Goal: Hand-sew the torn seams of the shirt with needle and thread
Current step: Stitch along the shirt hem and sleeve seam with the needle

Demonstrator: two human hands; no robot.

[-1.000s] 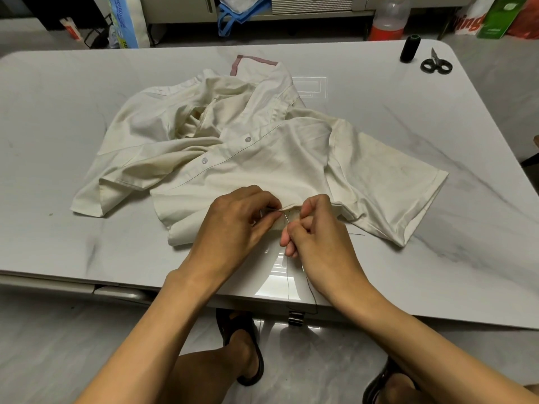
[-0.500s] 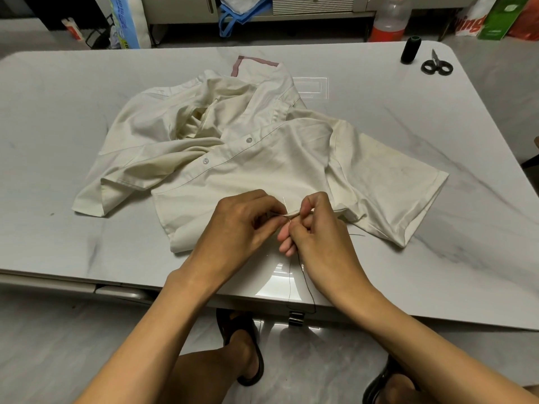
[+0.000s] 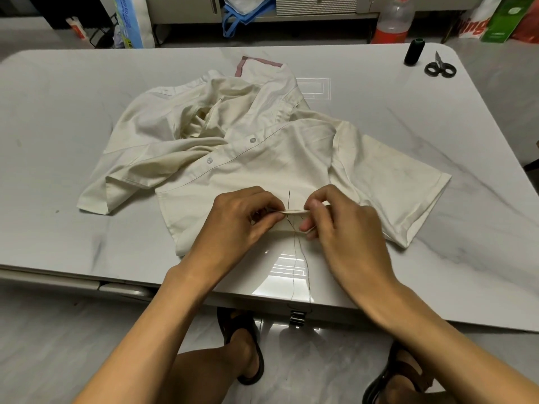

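Cream woven cloth on the shirt (image 3: 262, 158), matt, soft and heavily creased, faintly yellowed in patches, with a dusty-pink trim strip at the collar. Small pale buttons (image 3: 252, 139), smooth, slightly shiny, plastic by the look. Glossy polished top on the table (image 3: 437, 258), white-grey marble pattern, mirroring the ceiling light near the front edge. Thin dark thread (image 3: 294, 258), matt, trailing over that shine. Fine needle (image 3: 288, 199), dark and slim, metal by the look. Black thread spool (image 3: 411, 52), dull winding. Scissors (image 3: 439, 67), bright metal blades, black handle loops. Clear plastic bottle (image 3: 393, 21), red label, beyond the table. Matt grey marbled floor (image 3: 43, 345) below.
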